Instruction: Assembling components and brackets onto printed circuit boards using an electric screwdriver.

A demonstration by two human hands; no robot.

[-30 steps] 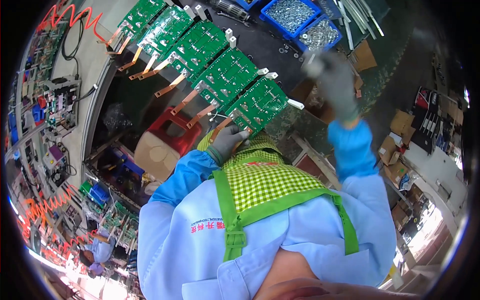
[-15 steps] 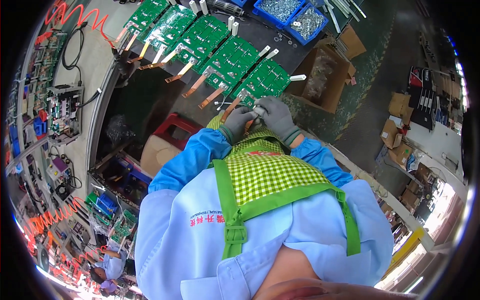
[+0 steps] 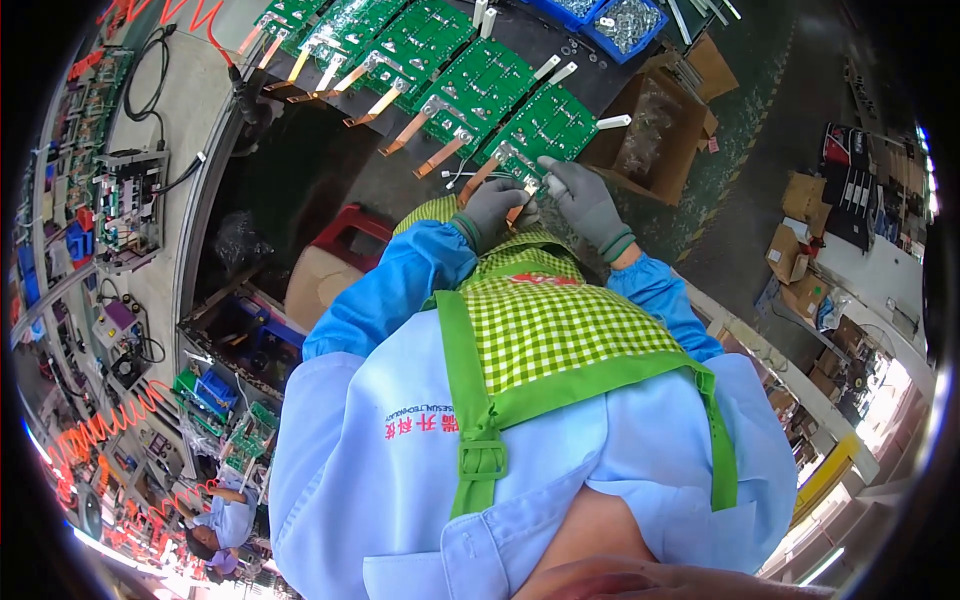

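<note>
My gloved left hand [image 3: 488, 212] is closed around a copper strip [image 3: 516, 213] at the near edge of the nearest green circuit board [image 3: 548, 128]. My gloved right hand [image 3: 585, 205] is beside it, fingers bent together at the board's near corner; whatever lies between those fingertips is too small to make out. Another copper strip [image 3: 478, 184] juts from the same board, left of my left hand. A thin white cable [image 3: 455, 180] lies close by. White posts [image 3: 613, 122] stick out from the board's far side.
Several similar boards [image 3: 487, 85] with copper strips line the dark bench toward the far left. Blue bins of small metal hardware [image 3: 625, 28] stand at the back. An open cardboard box [image 3: 640, 135] is at the right, a red-framed chair [image 3: 350, 235] at the left below the bench.
Both hands have moved slightly right. My right hand has come apart from my left and its fingertips now reach the board's near corner. The view has shifted a little.
</note>
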